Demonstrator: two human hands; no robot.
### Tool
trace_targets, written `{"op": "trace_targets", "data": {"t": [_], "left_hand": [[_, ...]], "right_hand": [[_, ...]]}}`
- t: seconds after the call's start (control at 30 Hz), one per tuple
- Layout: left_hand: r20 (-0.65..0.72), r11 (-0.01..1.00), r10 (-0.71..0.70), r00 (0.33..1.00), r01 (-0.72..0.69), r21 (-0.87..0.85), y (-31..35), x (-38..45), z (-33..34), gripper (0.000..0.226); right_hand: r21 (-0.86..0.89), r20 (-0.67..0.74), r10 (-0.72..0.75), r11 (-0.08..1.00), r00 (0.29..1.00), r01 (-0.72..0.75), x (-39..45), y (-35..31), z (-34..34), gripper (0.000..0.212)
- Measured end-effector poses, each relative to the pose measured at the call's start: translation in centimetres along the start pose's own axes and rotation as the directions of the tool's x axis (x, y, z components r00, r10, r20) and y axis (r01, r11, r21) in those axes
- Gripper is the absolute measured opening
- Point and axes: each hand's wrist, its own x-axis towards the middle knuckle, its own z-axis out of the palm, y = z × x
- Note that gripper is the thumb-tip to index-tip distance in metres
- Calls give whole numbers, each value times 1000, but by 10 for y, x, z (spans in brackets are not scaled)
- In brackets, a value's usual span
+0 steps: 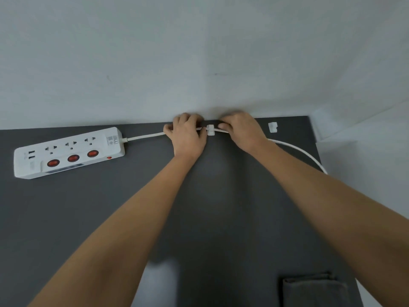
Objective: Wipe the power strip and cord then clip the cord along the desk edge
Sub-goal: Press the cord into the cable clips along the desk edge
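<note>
On the dark bench (88, 218) by the wall, our left hand (188, 138) and right hand (241, 131) each grip the cord (146, 136) beside a clip (210, 130). We judge clipping underway; next, the spare clip (272, 127).

We press the cord (146, 136) into a clip (210, 130) at the desk's (88, 218) far edge.

Our left hand (188, 136) and right hand (242, 131) pinch the white cord on either side of the small white clip, close to the wall (199, 52). The power strip (68, 152) lies flat to our left, three red switches facing us. A second clip (272, 127) sits further right, apart from the cord, which curves off the desk's right side. A grey cloth (314, 289) rests near us.
</note>
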Motion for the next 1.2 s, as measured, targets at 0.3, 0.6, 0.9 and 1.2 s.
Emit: {"op": "trace_targets", "data": {"t": [0.3, 0.6, 0.9, 1.2], "left_hand": [[194, 969, 238, 952, -245, 12, 42, -1, 29, 22], [142, 997, 70, 987, -67, -29, 56, 4, 38, 21], [30, 941, 330, 944, -326, -91, 81, -12, 51, 36], [223, 973, 230, 947, -231, -21, 115, 3, 78, 20]], "right_hand": [[72, -63, 125, 990, 990, -120, -15, 38, -8, 20], [73, -43, 86, 994, 995, -83, -6, 40, -13, 25], [136, -176, 221, 971, 959, -198, -33, 83, -45, 27], [44, -46, 192, 981, 980, -190, -34, 113, -50, 20]]}}
